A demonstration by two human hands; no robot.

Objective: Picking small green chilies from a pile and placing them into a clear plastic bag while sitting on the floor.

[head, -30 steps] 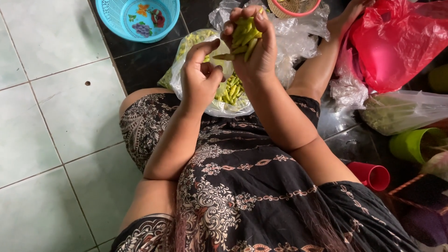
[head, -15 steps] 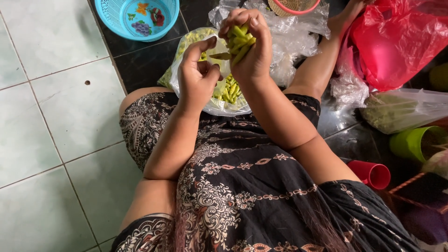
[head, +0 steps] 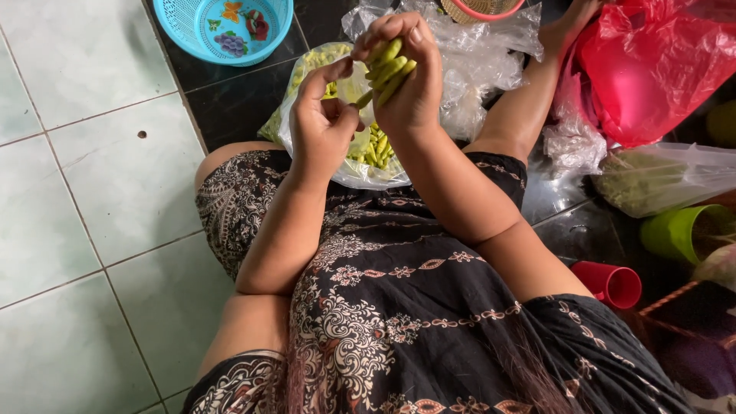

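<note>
Since the earlier frame the right hand (head: pixel 410 80) tipped its pods (head: pixel 387 69) flatter; fingers closed round the bunch, long axes running lower-left to upper-right. Left hand (head: pixel 322 126) sits just beside, lower left, thumb and forefinger pinched near a pod's lower tip (head: pixel 366 98), grip there unclear. Below both: bag (head: pixel 360 165) of pods on the floor.
</note>
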